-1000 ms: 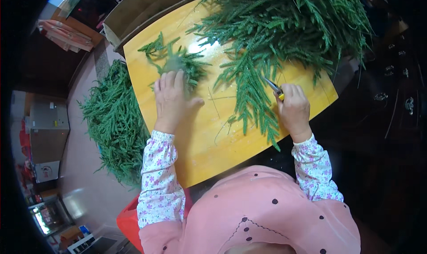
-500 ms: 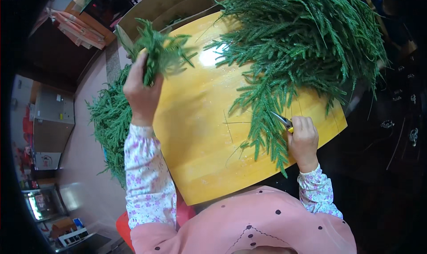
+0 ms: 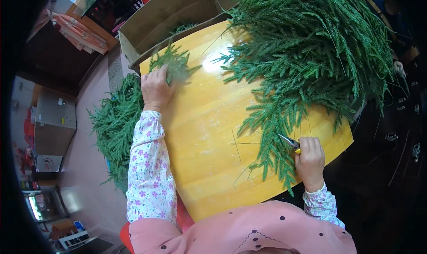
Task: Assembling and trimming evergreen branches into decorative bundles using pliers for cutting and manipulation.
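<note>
Fingers of the left hand (image 3: pixel 156 90) curl at a blurred green sprig (image 3: pixel 170 59) just beyond them; whether they grip it, I cannot tell. Those of the right hand (image 3: pixel 310 160) clasp pliers (image 3: pixel 290 141), a branch (image 3: pixel 272 143) close to their left, a leafy heap (image 3: pixel 307 54) beyond.

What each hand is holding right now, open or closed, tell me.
Left hand: closed, holding green sprigs.
Right hand: closed, holding yellow-handled pliers.

- A peach-coloured cloth (image 3: pixel 76 30) hung at the upper left.
- A brown carton (image 3: pixel 54 114) stood near the left rim.
- A white box (image 3: pixel 49 163) showed just below the carton.
- A glossy pinkish floor (image 3: pixel 91 178) stretched to their right.
</note>
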Demonstrator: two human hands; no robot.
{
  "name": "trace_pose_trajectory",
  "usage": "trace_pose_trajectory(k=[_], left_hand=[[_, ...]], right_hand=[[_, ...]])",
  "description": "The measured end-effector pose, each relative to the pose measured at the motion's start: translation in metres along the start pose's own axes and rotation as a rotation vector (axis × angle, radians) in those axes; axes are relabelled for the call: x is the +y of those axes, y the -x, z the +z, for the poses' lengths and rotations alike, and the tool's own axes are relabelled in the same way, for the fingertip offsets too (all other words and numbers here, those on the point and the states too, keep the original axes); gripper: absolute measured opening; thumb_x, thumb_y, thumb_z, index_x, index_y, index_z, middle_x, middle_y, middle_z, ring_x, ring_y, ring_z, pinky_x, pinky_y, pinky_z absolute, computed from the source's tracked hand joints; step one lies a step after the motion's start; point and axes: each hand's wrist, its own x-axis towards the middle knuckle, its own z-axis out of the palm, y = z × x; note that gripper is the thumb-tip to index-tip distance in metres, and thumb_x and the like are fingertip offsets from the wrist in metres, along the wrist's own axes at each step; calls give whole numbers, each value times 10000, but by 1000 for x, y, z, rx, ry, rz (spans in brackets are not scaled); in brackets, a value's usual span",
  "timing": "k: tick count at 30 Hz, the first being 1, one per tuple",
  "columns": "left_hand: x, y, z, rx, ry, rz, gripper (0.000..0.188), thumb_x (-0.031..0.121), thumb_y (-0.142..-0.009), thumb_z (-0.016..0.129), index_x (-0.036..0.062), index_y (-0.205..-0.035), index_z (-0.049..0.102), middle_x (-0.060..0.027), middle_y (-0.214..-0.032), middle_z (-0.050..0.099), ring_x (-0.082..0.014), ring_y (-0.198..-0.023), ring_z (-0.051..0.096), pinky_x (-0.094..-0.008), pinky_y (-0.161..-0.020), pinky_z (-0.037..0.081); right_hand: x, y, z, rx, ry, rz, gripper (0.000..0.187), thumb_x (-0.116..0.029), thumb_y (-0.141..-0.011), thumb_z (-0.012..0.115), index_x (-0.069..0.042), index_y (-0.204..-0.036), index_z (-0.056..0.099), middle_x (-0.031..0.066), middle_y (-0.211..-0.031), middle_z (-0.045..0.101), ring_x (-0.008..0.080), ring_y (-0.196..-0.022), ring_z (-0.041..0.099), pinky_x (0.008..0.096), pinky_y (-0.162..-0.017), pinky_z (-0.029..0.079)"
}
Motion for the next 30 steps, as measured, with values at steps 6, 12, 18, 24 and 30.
trace_pose_trajectory(k=[6, 12, 18, 24, 30], left_hand=[[47, -4, -42, 185, 292, 156, 449, 201, -611, 790, 99, -1019, 630, -74, -885, 654, -237, -810, 625, -340, -801, 412], [135, 20, -110, -334, 963, -1, 418, 103, -625, 726, 33, -1019, 608, -75, -919, 626, -172, -793, 585, -292, -730, 481], [84, -97, -109, -96, 1028, -351, 376, 136, -759, 701, -12, -1091, 607, -60, -865, 651, -118, -802, 600, -260, -758, 479], [32, -159, -97, 268, 1121, -517, 330, 164, -833, 679, -14, -1104, 617, -62, -992, 632, -120, -917, 581, -253, -829, 459], [211, -24, -176, -415, 1807, -157, 152, -2, -822, 574, 4, -967, 620, -90, -932, 652, -174, -884, 617, -313, -808, 492]], right_hand=[[11, -14, 16, 31, -63, 28, 370, 70, -598, 637, 10, -944, 520, 159, -819, 530, 349, -790, 536, 431, -670, 447], [35, -22, 10, 35, -68, 7, 350, 68, -607, 628, 11, -935, 522, 161, -819, 534, 349, -780, 536, 426, -667, 450], [46, -16, 0, 9, -57, 34, 356, 57, -601, 638, 6, -934, 524, 160, -846, 545, 343, -800, 536, 422, -687, 454], [52, -6, -33, -3, -76, 12, 369, 43, -592, 653, -5, -933, 521, 147, -854, 549, 333, -812, 535, 420, -695, 455], [64, 29, -43, 8, -17, 15, 372, 23, -586, 672, -19, -920, 513, 128, -846, 543, 322, -807, 535, 415, -678, 452]])
